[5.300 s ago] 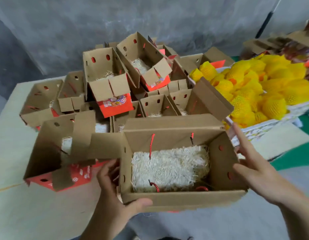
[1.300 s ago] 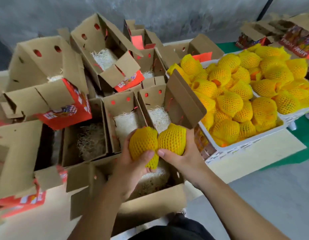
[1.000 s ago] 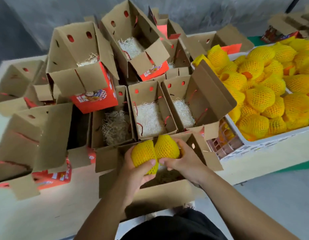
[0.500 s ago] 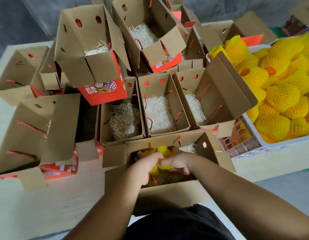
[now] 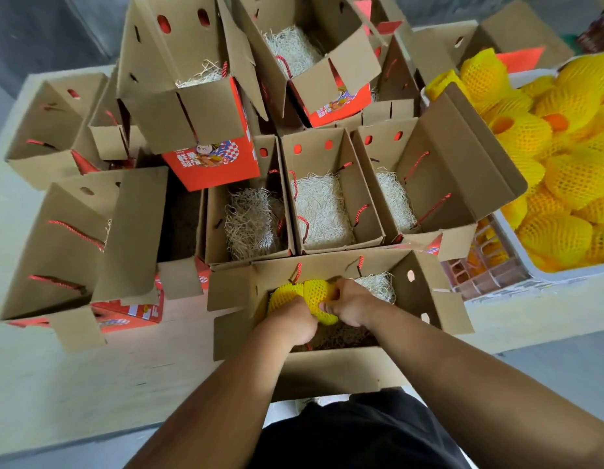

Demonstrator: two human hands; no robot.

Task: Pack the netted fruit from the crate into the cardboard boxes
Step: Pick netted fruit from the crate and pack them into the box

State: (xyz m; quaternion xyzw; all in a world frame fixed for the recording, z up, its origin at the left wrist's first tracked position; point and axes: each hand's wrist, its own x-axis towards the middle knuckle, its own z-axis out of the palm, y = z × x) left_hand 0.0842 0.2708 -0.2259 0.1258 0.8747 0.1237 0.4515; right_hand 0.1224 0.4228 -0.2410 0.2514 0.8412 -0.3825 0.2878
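Head view, looking down. Nearest cardboard box (image 5: pixel 341 370) sits at lower centre of the frame, flaps open, on the pale surface (image 5: pixel 90 377). Both hands are inside it. Left hand (image 5: pixel 290 321): grip closed, fingers curled over the left netted fruit (image 5: pixel 283 296). Right hand (image 5: pixel 353 304): grip closed, fingers curled on the right netted fruit (image 5: pixel 319 296). The 2 fruits touch side by side in the left part of the box, against its far wall, under a red cord handle (image 5: pixel 297 270). Pale shredded padding (image 5: pixel 378 286) shows in the right part of the same box; darker shreds lie below the hands. Just behind, in the middle of the frame, a row of 3 open boxes holds only padding: left box (image 5: pixel 248 221), middle box (image 5: pixel 322 213), right box (image 5: pixel 395 201). More open boxes are stacked tilted at upper centre; 1 shows a red printed panel (image 5: pixel 212 162). Other empty boxes lie at the left of the frame (image 5: pixel 66 245). White crate (image 5: pixel 517 242) at the right edge, heaped with yellow netted fruit (image 5: pixel 564 177), stands just beside the right box's raised flap. Black clothing (image 5: pixel 354 434) fills the bottom centre.
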